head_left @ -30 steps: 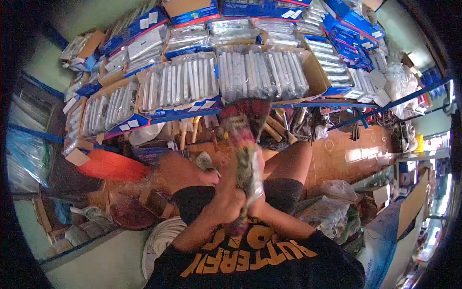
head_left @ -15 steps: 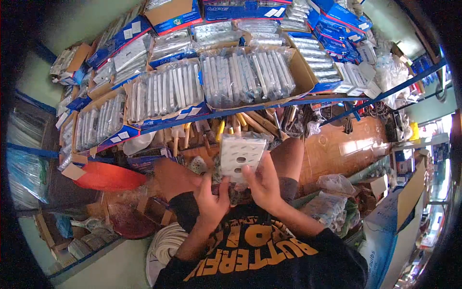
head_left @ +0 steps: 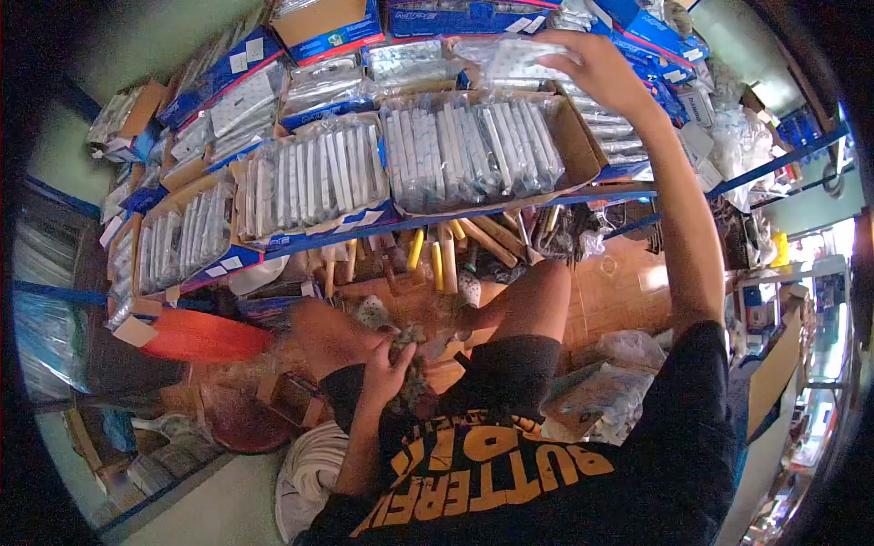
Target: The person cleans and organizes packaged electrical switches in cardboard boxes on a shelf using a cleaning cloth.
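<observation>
My right hand [head_left: 596, 75] reaches far up over the shelf, its fingers closed on the edge of a white wall plate in clear plastic [head_left: 521, 62]. That plate lies over the row behind the large front box [head_left: 583, 150], which holds several similar wrapped plates [head_left: 473, 146] standing on edge. Low in my lap, my left hand [head_left: 387, 371] is closed around a crumpled greenish-grey cloth [head_left: 414, 387]. Part of the cloth sticks up above the fingers, and the rest hangs beside them.
A blue shelf edge [head_left: 437, 217] runs across in front of me, with wooden and yellow tool handles [head_left: 437, 264] below. More boxes of wrapped plates [head_left: 187, 232] line the left. An orange-red object [head_left: 205, 335] lies below them. Plastic-wrapped packages [head_left: 596, 400] sit at my right.
The white wall plate has gone from my lap up to the back row of the shelf in my right hand. My left hand has let go of it and stays low with the cloth.
</observation>
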A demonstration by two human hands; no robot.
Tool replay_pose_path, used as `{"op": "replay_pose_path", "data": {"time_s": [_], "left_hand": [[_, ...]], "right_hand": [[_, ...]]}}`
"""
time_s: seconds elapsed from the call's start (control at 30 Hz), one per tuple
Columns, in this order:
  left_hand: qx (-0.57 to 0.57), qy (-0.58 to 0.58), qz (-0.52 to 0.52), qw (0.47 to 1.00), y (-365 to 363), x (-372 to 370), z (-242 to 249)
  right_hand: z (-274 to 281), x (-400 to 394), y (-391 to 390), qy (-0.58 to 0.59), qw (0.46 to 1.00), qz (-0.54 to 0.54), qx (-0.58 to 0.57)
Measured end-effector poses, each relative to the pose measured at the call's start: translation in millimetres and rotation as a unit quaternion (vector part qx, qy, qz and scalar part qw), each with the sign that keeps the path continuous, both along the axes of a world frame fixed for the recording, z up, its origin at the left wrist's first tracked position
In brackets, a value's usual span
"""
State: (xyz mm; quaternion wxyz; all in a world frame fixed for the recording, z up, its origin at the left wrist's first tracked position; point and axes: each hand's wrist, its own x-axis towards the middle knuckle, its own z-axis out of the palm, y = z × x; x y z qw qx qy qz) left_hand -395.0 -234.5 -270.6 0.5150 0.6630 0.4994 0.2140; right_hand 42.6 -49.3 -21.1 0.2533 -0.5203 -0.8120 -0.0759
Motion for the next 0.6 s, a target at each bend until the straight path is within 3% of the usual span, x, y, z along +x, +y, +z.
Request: {"op": "replay_pose_path", "data": {"time_s": [0.1, 0.17, 0.2, 0.3, 0.47, 0.57, 0.6], "left_hand": [[-0.002, -0.019, 0.019, 1.0, -4, -24, -39], [-0.09, 0.069, 0.074, 0.991, -8, -40, -51], [-0.075, 0.0, 0.094, 0.993, -14, -56, -90], [-0.16, -0.055, 0.147, 0.975, -11, -76, -113], [-0.173, -0.073, 0.2, 0.962, -1, -61, -75], [-0.149, -0.078, 0.135, 0.977, 1, -63, -81], [-0.155, -0.057, 0.134, 0.977, 0, -63, -80]], "right_hand": [[-17, 16, 32, -0.056, 0.997, -0.015, -0.054], [-26, 21, 42, -0.071, 0.996, -0.01, -0.054], [-30, 24, 47, -0.063, 0.995, -0.027, -0.076], [-46, 30, 58, -0.026, 0.991, -0.053, -0.119], [-74, 40, 65, 0.096, 0.987, -0.038, -0.126], [-78, 40, 57, 0.068, 0.981, -0.08, -0.165], [-84, 42, 55, -0.015, 0.99, -0.035, -0.133]]}}
